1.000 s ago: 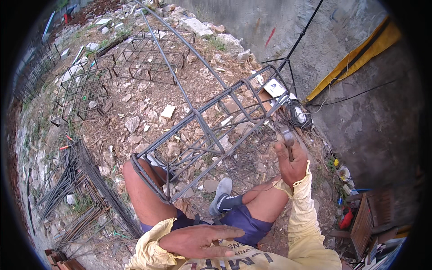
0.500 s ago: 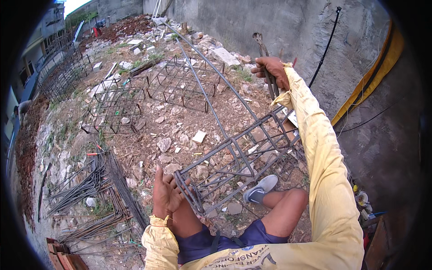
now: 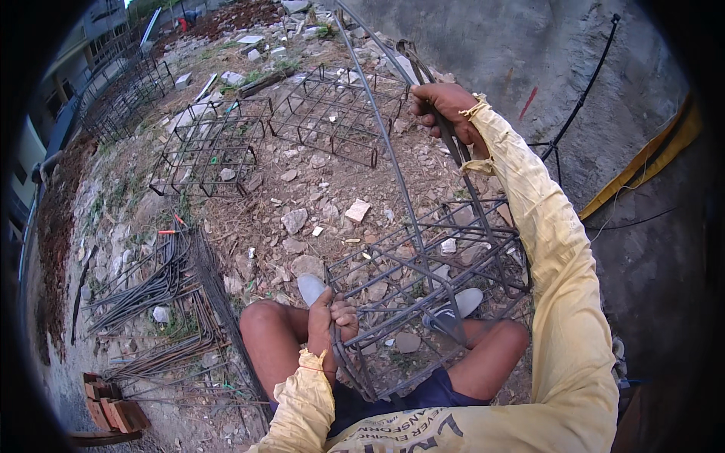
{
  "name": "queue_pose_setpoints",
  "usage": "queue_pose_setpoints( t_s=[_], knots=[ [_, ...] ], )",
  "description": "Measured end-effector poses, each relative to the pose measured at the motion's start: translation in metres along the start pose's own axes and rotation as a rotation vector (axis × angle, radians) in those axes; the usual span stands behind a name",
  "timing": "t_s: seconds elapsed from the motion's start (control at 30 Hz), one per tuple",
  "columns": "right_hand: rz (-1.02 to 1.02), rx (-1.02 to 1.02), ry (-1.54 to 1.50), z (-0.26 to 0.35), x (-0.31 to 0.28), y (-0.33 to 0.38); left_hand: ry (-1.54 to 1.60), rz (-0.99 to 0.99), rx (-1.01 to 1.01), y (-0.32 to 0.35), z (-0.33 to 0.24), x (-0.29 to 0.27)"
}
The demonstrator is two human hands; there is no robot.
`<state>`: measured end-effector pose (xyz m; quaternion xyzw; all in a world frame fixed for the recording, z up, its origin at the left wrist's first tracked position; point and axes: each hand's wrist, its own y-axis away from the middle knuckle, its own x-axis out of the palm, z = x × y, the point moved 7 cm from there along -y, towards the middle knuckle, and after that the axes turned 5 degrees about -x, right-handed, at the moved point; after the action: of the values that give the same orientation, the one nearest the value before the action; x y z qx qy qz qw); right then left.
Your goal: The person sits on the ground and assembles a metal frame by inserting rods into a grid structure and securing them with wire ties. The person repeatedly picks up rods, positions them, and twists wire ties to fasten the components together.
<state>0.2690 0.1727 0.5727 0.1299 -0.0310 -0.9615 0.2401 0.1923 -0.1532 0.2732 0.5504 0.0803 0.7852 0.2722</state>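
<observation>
A rectangular rebar cage (image 3: 432, 275) of dark bars and square stirrups lies across in front of my legs, tilted up to the right. My left hand (image 3: 332, 321) is closed around the bars at its left end. Raised over the cage's far right side, my right hand (image 3: 449, 113) grips a long dark iron tool, seemingly pincers (image 3: 421, 69), by its handles. The tool's lower part is partly hidden by my hand and sleeve. Long steel bars (image 3: 377, 106) run from the cage toward the back of the plot.
Two flat rebar grids (image 3: 332, 113) lie on the rubble ahead. Bent rods (image 3: 151, 294) are piled at left, near reddish bricks (image 3: 113, 408). A concrete wall (image 3: 521, 45) stands on the right, with a thin black stand (image 3: 585, 90) and a yellow strap (image 3: 642, 162) against it.
My left hand has closed on the cage's end, having been loosely open beside it. The cage has turned toward me, and my left leg and foot have come into view beside it.
</observation>
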Motion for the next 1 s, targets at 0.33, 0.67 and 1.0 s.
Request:
queue_pose_setpoints(
  t_s=[0.33,0.67,1.0],
  knots=[
    [-0.161,-0.216,0.042,0.046,-0.024,0.074,-0.406,-0.312,0.185,0.043,0.063,0.005],
    [-0.257,-0.45,-0.188,0.05,-0.01,0.085,-0.764,-0.324,0.558,0.039,-0.056,0.038],
    [-0.383,-0.599,-0.264,-0.207,0.031,0.144,-1.531,-0.925,1.121,-0.019,-0.197,-0.127]
  ],
)
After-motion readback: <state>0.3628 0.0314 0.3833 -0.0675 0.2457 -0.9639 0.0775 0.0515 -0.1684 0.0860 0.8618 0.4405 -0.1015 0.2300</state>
